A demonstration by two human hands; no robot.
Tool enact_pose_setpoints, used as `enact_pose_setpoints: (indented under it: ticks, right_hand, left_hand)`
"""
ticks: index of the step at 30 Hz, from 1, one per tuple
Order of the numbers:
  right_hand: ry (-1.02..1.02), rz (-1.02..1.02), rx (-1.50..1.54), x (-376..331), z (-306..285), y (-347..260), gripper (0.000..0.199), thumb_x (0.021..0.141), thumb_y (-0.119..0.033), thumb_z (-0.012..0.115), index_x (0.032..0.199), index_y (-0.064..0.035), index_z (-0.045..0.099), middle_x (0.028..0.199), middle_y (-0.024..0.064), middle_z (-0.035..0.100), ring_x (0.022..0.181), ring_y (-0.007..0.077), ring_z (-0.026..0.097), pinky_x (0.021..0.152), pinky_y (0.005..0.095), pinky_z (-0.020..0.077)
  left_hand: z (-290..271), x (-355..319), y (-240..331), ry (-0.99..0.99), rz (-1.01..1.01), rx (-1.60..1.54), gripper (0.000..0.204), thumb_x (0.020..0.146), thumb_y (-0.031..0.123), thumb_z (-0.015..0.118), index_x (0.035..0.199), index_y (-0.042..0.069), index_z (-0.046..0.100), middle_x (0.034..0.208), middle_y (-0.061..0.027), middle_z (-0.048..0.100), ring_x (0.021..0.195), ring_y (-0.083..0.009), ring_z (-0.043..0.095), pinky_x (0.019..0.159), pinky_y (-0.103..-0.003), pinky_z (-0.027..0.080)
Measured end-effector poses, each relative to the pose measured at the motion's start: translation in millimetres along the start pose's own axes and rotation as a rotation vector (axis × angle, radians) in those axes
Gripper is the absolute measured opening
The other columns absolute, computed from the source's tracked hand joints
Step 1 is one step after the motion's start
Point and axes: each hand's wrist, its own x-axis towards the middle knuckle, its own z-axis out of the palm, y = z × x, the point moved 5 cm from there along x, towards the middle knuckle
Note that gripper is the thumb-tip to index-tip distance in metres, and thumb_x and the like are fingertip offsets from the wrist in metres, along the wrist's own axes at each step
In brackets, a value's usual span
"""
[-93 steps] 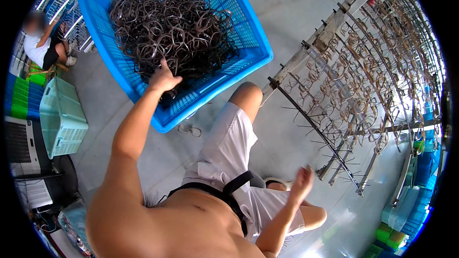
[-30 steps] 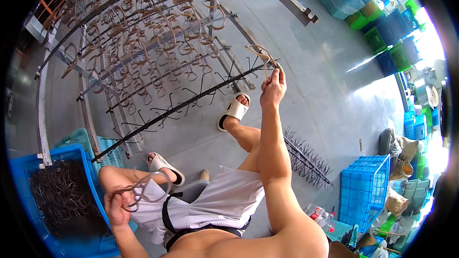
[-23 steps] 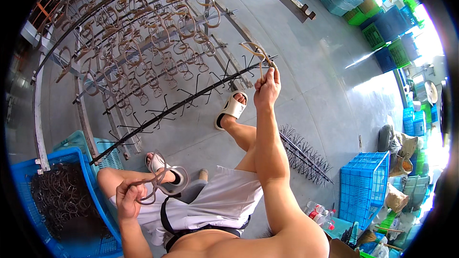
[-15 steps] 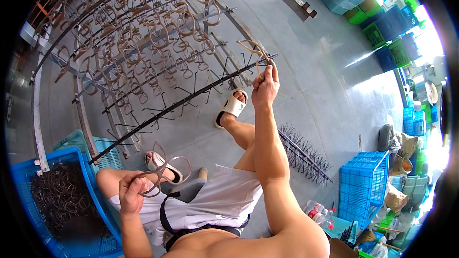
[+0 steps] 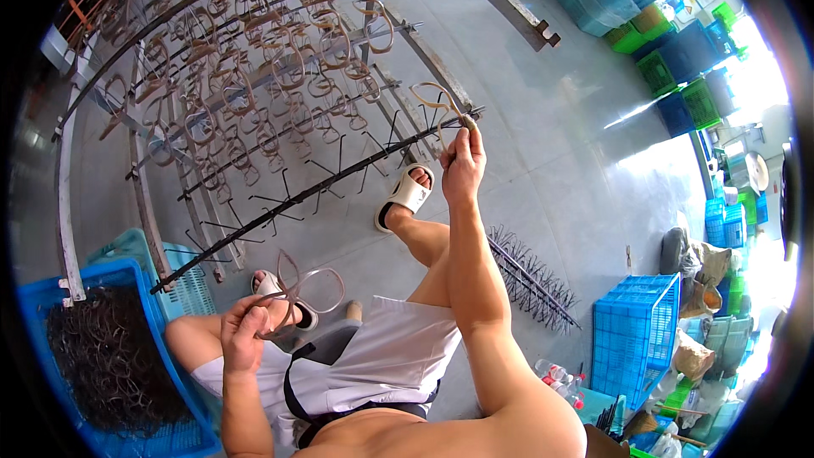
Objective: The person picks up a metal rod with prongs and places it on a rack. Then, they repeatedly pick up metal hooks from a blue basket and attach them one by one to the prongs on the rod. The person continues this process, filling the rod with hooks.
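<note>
In my right hand (image 5: 464, 168), raised at the far end of a dark bar with short prongs (image 5: 297, 198), the fingers pinch a thin brown looped piece (image 5: 443, 106). That piece touches or overlaps the bar's tip; whether it hangs on a prong I cannot tell. My left hand (image 5: 242, 335) is low on the left, closed around several thin looped pieces (image 5: 341, 284) that fan out beyond the fingers. Many similar brown loops (image 5: 288, 72) hang on a rack past the bar. Beside my left arm, a blue crate (image 5: 32, 322) holds a dark heap of thin curved pieces.
Pale metal rack posts (image 5: 69, 203) stand at the left. A loose pronged bar (image 5: 534, 280) lies on the floor right of my leg. Farther right are a blue crate (image 5: 623, 331), plastic bottles (image 5: 564, 380) and stacked bins (image 5: 678, 55). My sandalled feet (image 5: 411, 191) are below the bar.
My right hand has come slightly down and left with its looped piece, near the bar's end. My left hand has shifted slightly right, still holding its loops.
</note>
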Motion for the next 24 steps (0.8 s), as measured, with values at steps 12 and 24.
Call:
enact_pose_setpoints:
  ticks: [12, 24]
  right_hand:
    - [-0.05, -0.025, -0.162, -16, 6, 1, 0.023, 0.095, -0.016, 0.046, 0.116, -0.0071, 0.051, 0.06, -0.0043, 0.038, 0.051, 0.0042, 0.032, 0.044, 0.0196, 0.0268]
    - [0.038, -0.095, -0.175, -2, -3, 1, 0.024, 0.094, -0.015, 0.047, 0.116, -0.0083, 0.052, 0.056, -0.0068, 0.037, 0.046, 0.0017, 0.031, 0.041, 0.018, 0.0267]
  left_hand:
    - [10, 6, -7, -0.061, -0.042, -0.014, 0.023, 0.087, 0.016, 0.058, 0.1, -0.002, 0.062, 0.063, 0.0004, 0.049, 0.059, -0.0086, 0.041, 0.057, -0.023, 0.033]
    - [26, 8, -1, -0.138, -0.028, -0.025, 0.022, 0.088, 0.011, 0.055, 0.101, -0.005, 0.061, 0.067, -0.0025, 0.052, 0.063, -0.011, 0.044, 0.062, -0.026, 0.037]
